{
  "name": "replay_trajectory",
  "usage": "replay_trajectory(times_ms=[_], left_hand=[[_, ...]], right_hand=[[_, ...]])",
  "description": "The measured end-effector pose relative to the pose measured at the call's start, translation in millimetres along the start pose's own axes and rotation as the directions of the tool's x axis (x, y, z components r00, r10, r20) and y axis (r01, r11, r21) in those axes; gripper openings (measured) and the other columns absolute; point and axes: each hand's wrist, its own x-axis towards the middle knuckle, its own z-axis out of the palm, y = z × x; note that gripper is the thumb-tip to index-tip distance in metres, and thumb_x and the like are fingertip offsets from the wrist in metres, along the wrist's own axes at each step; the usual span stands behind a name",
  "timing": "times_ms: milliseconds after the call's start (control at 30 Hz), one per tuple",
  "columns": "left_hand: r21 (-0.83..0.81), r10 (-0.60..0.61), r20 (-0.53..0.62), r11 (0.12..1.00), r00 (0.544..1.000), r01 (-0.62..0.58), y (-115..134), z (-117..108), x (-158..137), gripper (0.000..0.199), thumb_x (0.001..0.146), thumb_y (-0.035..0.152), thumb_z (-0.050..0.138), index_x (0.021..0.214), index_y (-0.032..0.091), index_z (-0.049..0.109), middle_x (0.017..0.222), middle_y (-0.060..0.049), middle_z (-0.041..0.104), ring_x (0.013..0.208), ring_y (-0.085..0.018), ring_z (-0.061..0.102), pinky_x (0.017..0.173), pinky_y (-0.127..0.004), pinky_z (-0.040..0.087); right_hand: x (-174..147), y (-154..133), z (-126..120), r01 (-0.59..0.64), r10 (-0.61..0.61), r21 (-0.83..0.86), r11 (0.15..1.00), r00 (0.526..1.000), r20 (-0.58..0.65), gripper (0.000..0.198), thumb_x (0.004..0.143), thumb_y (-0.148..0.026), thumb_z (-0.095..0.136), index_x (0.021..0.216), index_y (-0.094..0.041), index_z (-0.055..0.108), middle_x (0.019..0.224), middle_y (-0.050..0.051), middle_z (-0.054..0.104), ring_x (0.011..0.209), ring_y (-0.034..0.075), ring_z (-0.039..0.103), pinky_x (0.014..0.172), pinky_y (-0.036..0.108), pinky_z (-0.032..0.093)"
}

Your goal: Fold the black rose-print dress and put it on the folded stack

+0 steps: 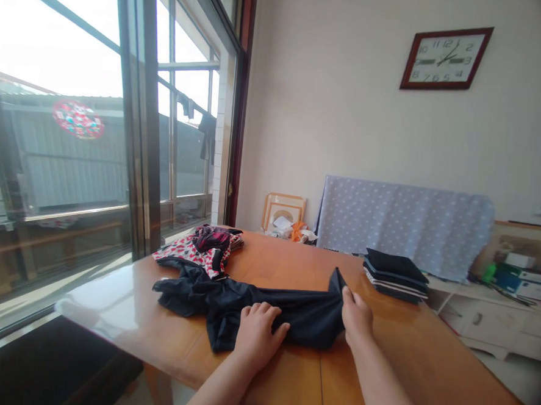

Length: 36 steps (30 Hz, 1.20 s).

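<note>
A black garment [309, 312] lies stretched across the wooden table, bunched and wrinkled towards the left. My left hand [260, 336] rests on its near middle part, palm down with the fingers spread. At the right end, my right hand [356, 315] pinches the garment's edge between thumb and fingers, and a dark corner of cloth stands up there. I cannot tell what kind of garment it is. Just behind its left part lies a heap of patterned clothes [199, 247] in red, white and black.
The wooden table [276, 258] reaches to the window [72, 154] on the left. A folded stack of dark clothes [395, 276] sits at its right rear. Behind stand a cloth-draped piece of furniture [398, 219] and a white cabinet [487, 319]. A clock [447, 57] hangs on the wall.
</note>
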Motion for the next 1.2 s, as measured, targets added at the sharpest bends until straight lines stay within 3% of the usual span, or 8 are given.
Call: replay_trajectory(times_ms=[200,367,500,700,833,933,1100,1200], left_hand=[[0.016,0.066,0.064,0.998,0.996,-0.068,2.4,-2.9,-2.8,0.031,0.097,0.042,0.047,0.090,0.024,0.071,0.091,-0.005,0.071,0.093,-0.023,0.061,0.087,-0.036,0.033],[-0.113,0.145,0.031,0.984,0.989,-0.140,2.5,-5.0,-1.1,0.032,0.097,0.040,0.046,0.087,0.022,0.070,0.090,-0.007,0.070,0.089,-0.022,0.061,0.079,-0.033,0.037],[-0.397,0.110,-0.005,0.912,0.994,-0.103,16.4,-6.4,-8.7,0.034,0.096,0.045,0.049,0.085,0.021,0.069,0.085,-0.006,0.068,0.085,-0.022,0.060,0.077,-0.031,0.041],[-0.868,0.115,0.118,0.494,0.986,0.046,64.7,-16.1,-31.5,0.037,0.090,0.050,0.061,0.101,0.016,0.072,0.093,-0.008,0.071,0.087,-0.022,0.062,0.074,-0.027,0.046],[-0.935,0.077,0.169,0.328,0.983,0.136,76.9,-16.4,-37.6,0.035,0.083,0.048,0.070,0.092,0.014,0.071,0.086,-0.006,0.070,0.080,-0.019,0.061,0.068,-0.025,0.046],[-0.950,-0.038,0.232,0.204,0.972,0.235,68.6,-16.4,-38.6,0.031,0.081,0.045,0.072,0.083,0.014,0.069,0.081,-0.004,0.070,0.079,-0.018,0.062,0.071,-0.025,0.047],[-0.878,-0.197,0.453,-0.266,0.869,0.398,43.0,-35.8,-37.5,0.028,0.083,0.038,0.071,0.101,0.017,0.069,0.101,-0.007,0.074,0.090,-0.021,0.068,0.077,-0.029,0.053],[-0.772,-0.162,0.599,-0.376,0.784,0.512,28.6,-53.5,-36.0,0.034,0.085,0.041,0.068,0.105,0.014,0.069,0.103,-0.011,0.075,0.092,-0.024,0.070,0.083,-0.034,0.055]], right_hand=[[2.1,-20.2,-42.5,-0.092,0.169,0.388,0.917,0.971,-0.169,0.065,0.082,-0.060,0.059,0.119,-0.007,0.070,0.124,0.018,0.069,0.119,0.032,0.060,0.091,0.033,0.050],[-39.8,-50.6,-69.1,-0.301,0.116,0.794,0.528,0.952,0.284,0.043,0.079,-0.044,0.072,0.113,-0.017,0.072,0.116,0.010,0.074,0.107,0.026,0.069,0.086,0.034,0.058],[-78.7,-64.9,-81.6,-0.417,-0.002,0.786,0.456,0.883,0.469,0.033,0.082,-0.039,0.072,0.107,-0.018,0.075,0.116,0.010,0.074,0.113,0.026,0.067,0.092,0.034,0.056],[-132.4,-89.2,-82.1,-0.344,-0.139,0.789,0.509,0.872,0.470,0.035,0.084,-0.045,0.072,0.104,-0.018,0.075,0.106,0.008,0.076,0.103,0.024,0.069,0.087,0.034,0.055],[-158.1,-101.6,-74.0,-0.357,-0.171,0.730,0.583,0.825,0.539,0.036,0.083,-0.048,0.072,0.101,-0.018,0.075,0.089,0.006,0.077,0.083,0.021,0.069,0.074,0.031,0.054],[-158.7,-99.3,-67.7,-0.355,-0.113,0.761,0.543,0.867,0.485,0.038,0.082,-0.049,0.073,0.101,-0.016,0.074,0.090,0.007,0.077,0.083,0.022,0.070,0.074,0.032,0.055],[-130.8,-74.5,-72.4,-0.437,0.109,0.813,0.386,0.896,0.430,0.030,0.086,-0.043,0.069,0.095,-0.015,0.072,0.097,0.011,0.077,0.093,0.024,0.073,0.085,0.037,0.058],[-112.2,-61.2,-84.8,-0.511,0.172,0.791,0.337,0.859,0.482,0.022,0.088,-0.037,0.066,0.090,-0.016,0.071,0.093,0.011,0.078,0.087,0.025,0.074,0.087,0.039,0.058]])
